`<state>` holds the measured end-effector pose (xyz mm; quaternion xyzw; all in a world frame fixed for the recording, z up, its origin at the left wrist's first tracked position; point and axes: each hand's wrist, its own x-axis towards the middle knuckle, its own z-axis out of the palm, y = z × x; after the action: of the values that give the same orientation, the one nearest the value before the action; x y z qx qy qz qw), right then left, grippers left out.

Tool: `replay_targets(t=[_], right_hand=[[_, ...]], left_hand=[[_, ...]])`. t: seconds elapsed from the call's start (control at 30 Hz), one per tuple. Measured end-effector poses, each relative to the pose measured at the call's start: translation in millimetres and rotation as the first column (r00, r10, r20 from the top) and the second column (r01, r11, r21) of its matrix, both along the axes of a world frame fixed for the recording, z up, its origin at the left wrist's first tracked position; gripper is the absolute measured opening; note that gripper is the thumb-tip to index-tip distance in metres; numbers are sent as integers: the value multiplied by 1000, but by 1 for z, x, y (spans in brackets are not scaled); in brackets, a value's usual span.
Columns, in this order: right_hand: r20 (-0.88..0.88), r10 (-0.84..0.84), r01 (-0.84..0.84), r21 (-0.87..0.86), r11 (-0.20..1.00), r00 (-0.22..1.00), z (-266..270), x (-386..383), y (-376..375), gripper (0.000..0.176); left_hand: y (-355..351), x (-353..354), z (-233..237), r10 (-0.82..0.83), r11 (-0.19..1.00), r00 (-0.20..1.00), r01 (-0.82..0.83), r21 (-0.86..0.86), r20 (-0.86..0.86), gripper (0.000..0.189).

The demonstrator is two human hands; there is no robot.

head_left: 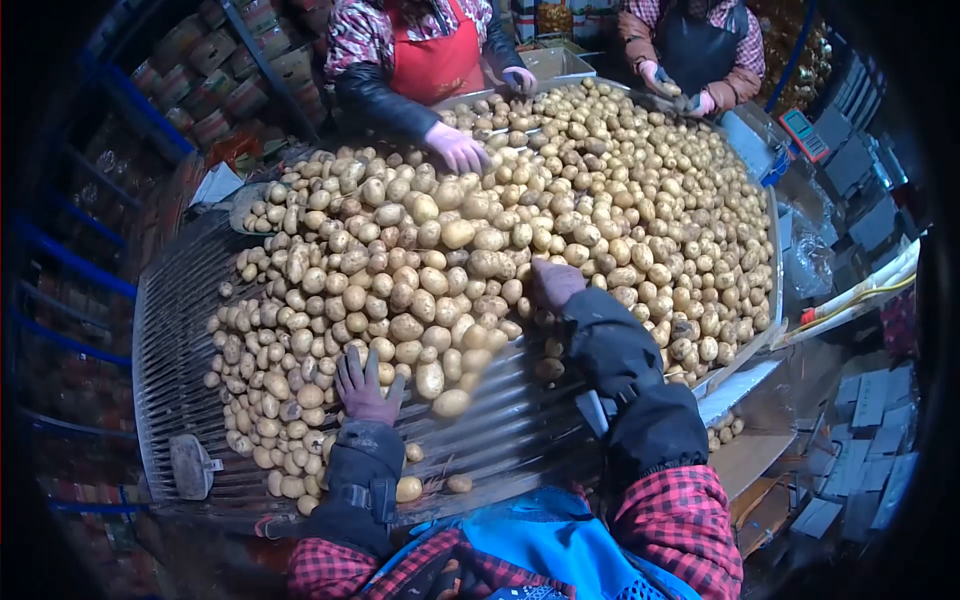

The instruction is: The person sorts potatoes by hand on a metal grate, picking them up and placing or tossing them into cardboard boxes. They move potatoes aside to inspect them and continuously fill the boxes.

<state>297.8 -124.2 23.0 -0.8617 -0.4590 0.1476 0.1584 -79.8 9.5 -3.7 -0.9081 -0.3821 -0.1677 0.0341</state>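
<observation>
A large heap of potatoes (pixel 430 290) covers most of a ribbed sorting table (pixel 180 330). My left hand (pixel 368 390), in a dirty glove, lies at the near edge of the heap. Its fingers are spread and touch potatoes, with nothing held. Farther forward and to the right, my right hand (pixel 557 284) reaches in among the potatoes near the middle of the heap. Its fingers are mostly hidden, so I cannot see whether they hold a potato. Several potatoes just left of it are blurred. Below that hand, bare ribs of the table show.
Across the table, a person in a red apron (pixel 435 60) has pink-gloved hands at the heap. Another person in a dark apron (pixel 700 55) stands far right. A grey block-like object (pixel 190 467) lies at left. A red-framed device (pixel 804 135) and cardboard (pixel 760 440) are at right.
</observation>
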Motion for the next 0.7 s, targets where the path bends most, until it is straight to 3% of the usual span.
replay_targets(t=[0.03,0.07,0.1,0.13,0.17,0.2,0.23,0.27,0.3,0.37,0.47,0.5,0.53,0.57,0.6,0.63,0.67,0.7], right_hand=[[-70,-28,31,38,999,997,4,-1,-9,40],[-216,-96,156,284,946,972,4,-12,-26,41],[-450,-34,296,528,796,893,-23,-17,-31,49],[-717,78,430,498,753,693,2,-32,-48,42],[-897,277,603,437,668,343,48,-62,-70,40],[-947,231,609,320,726,222,43,-70,-86,40],[-900,427,661,266,702,-92,84,-96,-102,48],[-876,475,618,418,666,81,88,-119,-113,60],[-857,509,607,447,657,80,77,-136,-123,64],[-757,621,532,619,578,205,66,-165,-137,68],[-681,562,391,731,559,469,37,-195,-158,65],[-674,540,387,735,557,503,35,-204,-160,64],[-667,598,483,740,468,444,32,-214,-160,63],[-668,593,495,739,457,449,30,-217,-161,63],[-736,676,697,503,510,36,29,-217,-160,53],[-612,698,769,217,601,-373,30,-218,-161,52],[-609,703,776,217,592,-366,34,-222,-165,52],[-759,616,729,297,616,-212,47,-227,-170,61]], left_hand=[[-1,-1,3,-2,1000,1000,2,2,10,70],[-3,-3,7,-19,999,998,21,-47,55,69],[-6,-3,12,-38,994,994,47,-99,98,69],[-12,-1,19,-50,993,994,60,-104,96,69],[-24,3,30,-118,967,964,166,-192,239,70],[-38,10,40,-165,923,909,278,-264,383,71],[-55,24,49,-263,885,833,409,-223,486,70],[-76,32,62,-233,776,795,499,-385,560,73],[-90,45,74,-306,717,736,595,-363,604,71],[-113,64,91,-428,639,656,706,-304,622,72],[-119,82,99,-533,526,598,788,-320,599,66],[-120,83,97,-586,460,568,820,-340,578,62],[-124,80,94,-598,449,563,825,-345,570,62],[-129,76,92,-525,390,567,823,-413,635,48],[-139,75,105,-247,145,677,733,-665,693,38],[-149,74,119,101,-113,780,626,-772,618,29],[-151,75,135,91,-118,783,623,-774,616,29],[-152,75,148,234,-312,843,537,-784,484,26]])
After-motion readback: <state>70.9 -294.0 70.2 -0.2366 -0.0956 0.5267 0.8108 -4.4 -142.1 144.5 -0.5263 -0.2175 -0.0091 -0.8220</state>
